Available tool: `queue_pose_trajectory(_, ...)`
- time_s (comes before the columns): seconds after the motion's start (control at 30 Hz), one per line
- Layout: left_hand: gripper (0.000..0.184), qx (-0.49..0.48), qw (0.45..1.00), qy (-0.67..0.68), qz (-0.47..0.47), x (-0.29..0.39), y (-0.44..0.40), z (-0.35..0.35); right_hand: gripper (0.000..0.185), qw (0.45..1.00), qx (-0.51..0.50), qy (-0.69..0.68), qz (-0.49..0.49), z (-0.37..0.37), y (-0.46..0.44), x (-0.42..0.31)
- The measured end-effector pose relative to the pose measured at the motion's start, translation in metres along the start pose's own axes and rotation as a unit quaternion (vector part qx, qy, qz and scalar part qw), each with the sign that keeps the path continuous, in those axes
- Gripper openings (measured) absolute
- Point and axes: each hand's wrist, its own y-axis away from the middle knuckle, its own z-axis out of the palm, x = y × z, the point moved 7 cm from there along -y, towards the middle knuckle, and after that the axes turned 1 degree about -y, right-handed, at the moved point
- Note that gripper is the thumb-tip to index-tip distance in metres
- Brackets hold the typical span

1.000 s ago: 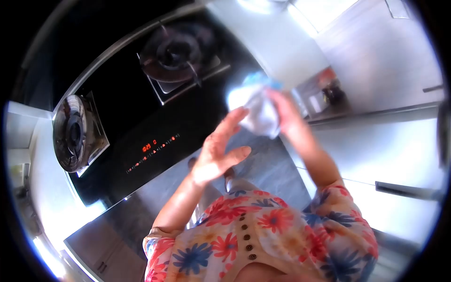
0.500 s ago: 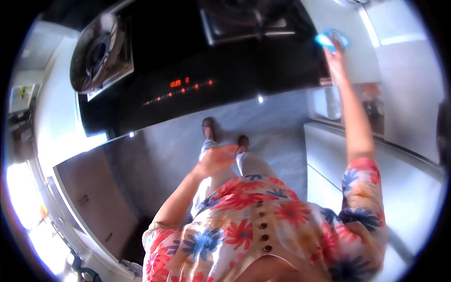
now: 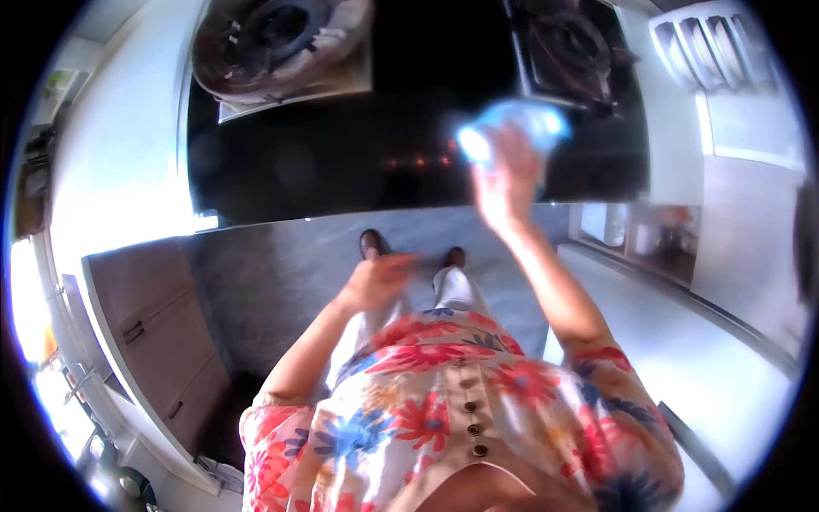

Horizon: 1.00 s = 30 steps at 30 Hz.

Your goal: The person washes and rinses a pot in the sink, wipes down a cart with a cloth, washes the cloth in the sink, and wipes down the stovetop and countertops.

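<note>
My right hand [image 3: 508, 183] is closed on a light blue cloth [image 3: 548, 126], blurred by motion. Hand and cloth are over the front part of a black glass cooktop [image 3: 290, 171], just right of its small red lights [image 3: 420, 161]. Whether the cloth touches the glass I cannot tell. My left hand [image 3: 377, 282] hovers in front of my waist, below the cooktop's front edge, with its fingers loosely stretched and nothing visible in them.
Burners stand at the back left [image 3: 281, 34] and back right [image 3: 580, 51] of the cooktop. A white rack [image 3: 708, 47] is at the far right. Cabinets with handles [image 3: 145, 316] flank the grey floor [image 3: 256, 290] at left; a white counter [image 3: 674, 324] lies at right.
My right hand has swept the cloth leftward from the cooktop's right edge to over its front part. My left hand has barely moved. The view has shifted a little.
</note>
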Motion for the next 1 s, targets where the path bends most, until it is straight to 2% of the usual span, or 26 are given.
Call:
queue_pose_trajectory(0.03, 0.038, 0.014, 1.000, -0.018, -0.018, -0.013, 0.013, -0.018, 0.064, 0.998, -0.045, -0.017, -0.032, 0.010, -0.009, -0.044)
queue_pose_trajectory(0.1, 0.035, 0.089, 0.996, -0.002, -0.020, -0.038, 0.042, -0.051, 0.067, 0.991, -0.036, -0.096, -0.090, 0.037, -0.013, -0.126)
queue_pose_trajectory(0.13, 0.034, 0.128, 0.992, 0.007, -0.019, -0.049, 0.057, -0.065, 0.065, 0.982, -0.069, -0.136, -0.109, 0.053, -0.012, -0.168)
queue_pose_trajectory(0.17, 0.033, 0.131, 0.990, 0.021, -0.056, -0.063, 0.070, -0.075, 0.058, 0.973, -0.088, -0.155, -0.149, 0.066, -0.013, -0.209)
queue_pose_trajectory(0.23, 0.032, 0.137, 0.981, 0.046, -0.133, -0.090, 0.101, -0.092, 0.051, 0.949, -0.032, -0.238, -0.205, 0.077, -0.006, -0.282)
queue_pose_trajectory(0.3, 0.030, 0.157, 0.980, 0.010, -0.122, -0.117, 0.125, -0.102, 0.041, 0.914, -0.023, -0.324, -0.243, 0.100, 0.001, -0.352)
queue_pose_trajectory(0.37, 0.030, 0.177, 0.975, 0.013, -0.135, -0.119, 0.143, -0.110, 0.028, 0.847, -0.121, -0.445, -0.266, 0.130, 0.004, -0.409)
queue_pose_trajectory(0.4, 0.030, 0.199, 0.970, 0.022, -0.135, -0.119, 0.148, -0.116, 0.026, 0.814, -0.242, -0.488, -0.201, 0.145, -0.005, -0.428)
queue_pose_trajectory(0.43, 0.029, 0.219, 0.966, 0.033, -0.135, -0.118, 0.152, -0.118, 0.024, 0.763, -0.358, -0.522, -0.130, 0.155, -0.007, -0.443)
queue_pose_trajectory(0.47, 0.030, 0.217, 0.969, 0.013, -0.120, -0.112, 0.153, -0.121, 0.019, 0.695, -0.327, -0.640, -0.030, 0.159, -0.016, -0.443)
queue_pose_trajectory(0.5, 0.031, 0.215, 0.971, -0.004, -0.102, -0.104, 0.150, -0.125, 0.021, 0.400, -0.431, -0.797, 0.137, 0.172, -0.006, -0.450)
queue_pose_trajectory(0.6, 0.032, 0.181, 0.979, -0.093, 0.003, -0.048, 0.124, -0.129, 0.023, 0.286, -0.464, -0.788, 0.285, 0.142, -0.024, -0.377)
queue_pose_trajectory(0.63, 0.032, 0.165, 0.977, -0.130, 0.044, -0.024, 0.114, -0.128, 0.028, 0.192, -0.434, -0.818, 0.324, 0.121, -0.029, -0.347)
queue_pose_trajectory(0.67, 0.030, 0.138, 0.976, -0.154, 0.067, -0.005, 0.104, -0.126, 0.032, 0.228, -0.407, -0.799, 0.379, 0.092, -0.038, -0.304)
queue_pose_trajectory(0.7, 0.033, 0.149, 0.963, -0.188, 0.120, 0.015, 0.096, -0.124, 0.038, 0.280, -0.340, -0.818, 0.370, 0.074, -0.046, -0.261)
queue_pose_trajectory(0.73, 0.032, 0.153, 0.951, -0.207, 0.172, 0.036, 0.086, -0.122, 0.042, 0.358, -0.275, -0.844, 0.289, 0.040, -0.057, -0.214)
queue_pose_trajectory(0.8, 0.033, 0.157, 0.924, -0.249, 0.242, 0.078, 0.069, -0.118, 0.062, 0.286, -0.216, -0.904, 0.232, -0.002, -0.064, -0.135)
queue_pose_trajectory(0.83, 0.035, 0.158, 0.912, -0.274, 0.263, 0.097, 0.061, -0.116, 0.070, 0.333, -0.156, -0.906, 0.210, -0.032, -0.066, -0.098)
queue_pose_trajectory(0.87, 0.039, 0.170, 0.893, -0.322, 0.265, 0.112, 0.052, -0.113, 0.069, 0.276, -0.127, -0.934, 0.188, -0.052, -0.062, -0.065)
queue_pose_trajectory(0.9, 0.042, 0.183, 0.870, -0.372, 0.266, 0.122, 0.044, -0.111, 0.068, 0.439, 0.006, -0.862, 0.254, -0.064, -0.053, -0.025)
queue_pose_trajectory(0.93, 0.045, 0.192, 0.868, -0.381, 0.256, 0.125, 0.035, -0.111, 0.067, 0.468, 0.060, -0.831, 0.293, -0.072, -0.045, 0.008)
queue_pose_trajectory(0.97, 0.047, 0.201, 0.864, -0.391, 0.246, 0.127, 0.024, -0.110, 0.068, 0.369, -0.013, -0.905, 0.214, -0.076, -0.041, 0.029)
queue_pose_trajectory(1.0, 0.049, 0.207, 0.861, -0.401, 0.237, 0.128, 0.016, -0.108, 0.066, 0.379, -0.031, -0.904, 0.195, -0.083, -0.037, 0.046)
